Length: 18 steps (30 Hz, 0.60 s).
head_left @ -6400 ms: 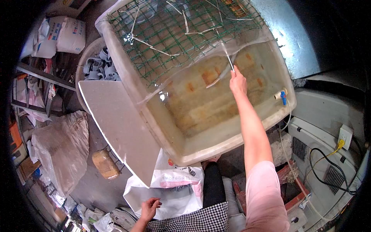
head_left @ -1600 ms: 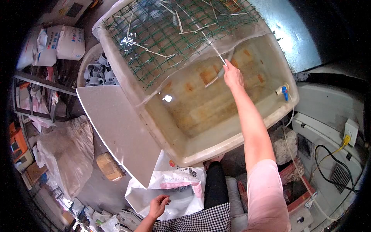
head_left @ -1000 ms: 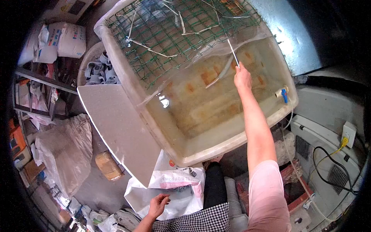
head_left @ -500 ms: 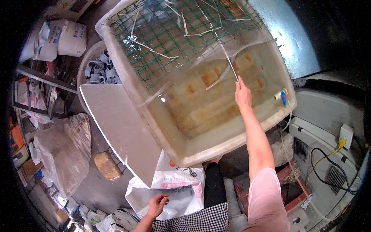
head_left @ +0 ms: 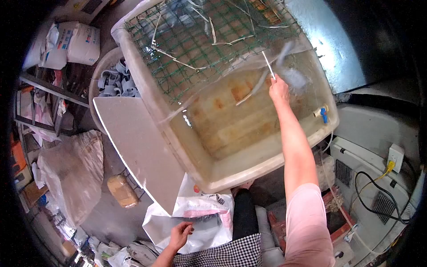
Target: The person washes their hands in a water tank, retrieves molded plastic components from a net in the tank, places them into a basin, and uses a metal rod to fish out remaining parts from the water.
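Note:
My right hand is closed around a thin pale rod, held over the water of a large off-white tub. Green wire mesh with pale strips on it spans the tub's far part. Just right of the rod is a blurred grey-white patch that I cannot identify. A pale curved strip shows left of my right hand. My left hand hangs over a white printed bag, fingers loosely curled in, with nothing visible in them.
A grey board leans against the tub's left side. Beyond it stands a round bin of grey pieces. A blue-handled tap is at the tub's right wall. Right of that are a socket and black cable.
Much less of the rod's length shows beyond my right hand, and its far end is now nearer the hand. A blurred grey-white patch has appeared beside it. My left hand is nearly still.

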Each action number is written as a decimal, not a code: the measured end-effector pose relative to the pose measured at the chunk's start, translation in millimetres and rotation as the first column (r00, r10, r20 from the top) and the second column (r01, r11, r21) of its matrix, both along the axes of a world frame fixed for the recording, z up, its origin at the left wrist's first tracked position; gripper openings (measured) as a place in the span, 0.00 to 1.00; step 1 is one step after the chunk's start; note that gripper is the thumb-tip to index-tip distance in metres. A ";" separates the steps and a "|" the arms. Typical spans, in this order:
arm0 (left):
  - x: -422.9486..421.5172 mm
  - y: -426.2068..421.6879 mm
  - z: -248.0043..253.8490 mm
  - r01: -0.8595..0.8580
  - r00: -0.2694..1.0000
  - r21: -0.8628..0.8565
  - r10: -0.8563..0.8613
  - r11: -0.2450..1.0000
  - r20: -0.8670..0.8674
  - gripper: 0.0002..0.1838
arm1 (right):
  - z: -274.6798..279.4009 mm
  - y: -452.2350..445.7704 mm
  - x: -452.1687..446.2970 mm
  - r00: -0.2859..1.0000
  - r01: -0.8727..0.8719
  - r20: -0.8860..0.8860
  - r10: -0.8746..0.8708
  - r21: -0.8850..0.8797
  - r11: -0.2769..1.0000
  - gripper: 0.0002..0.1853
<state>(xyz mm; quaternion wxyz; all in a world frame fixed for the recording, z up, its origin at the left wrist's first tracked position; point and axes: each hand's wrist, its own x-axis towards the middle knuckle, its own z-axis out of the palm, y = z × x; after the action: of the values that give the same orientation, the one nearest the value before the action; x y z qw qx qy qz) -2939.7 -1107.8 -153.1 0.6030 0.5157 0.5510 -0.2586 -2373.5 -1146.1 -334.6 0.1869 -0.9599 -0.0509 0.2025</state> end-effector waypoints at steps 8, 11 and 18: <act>-4.2 0.1 4.5 -0.031 0.999 -0.016 0.031 0.999 0.030 0.10 | 7.4 -13.2 -1.5 0.997 -0.029 0.069 0.027 0.029 0.999 0.19; -14.8 2.2 6.0 -0.015 0.998 -0.006 0.015 1.000 0.064 0.10 | 21.4 -43.4 -8.9 0.992 -0.089 0.090 0.087 0.016 0.996 0.19; 8.2 17.0 39.4 0.040 0.996 0.018 -0.042 0.999 0.078 0.10 | 99.8 -145.5 -72.4 0.995 -0.089 -0.060 0.085 -0.064 0.994 0.21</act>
<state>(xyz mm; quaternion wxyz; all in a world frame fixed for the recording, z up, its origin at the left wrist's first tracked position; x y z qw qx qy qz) -2931.5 -1090.9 -113.6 0.6143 0.5415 0.5185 -0.2460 -2445.9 -1291.6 -234.7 0.1473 -0.9563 -0.0804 0.2395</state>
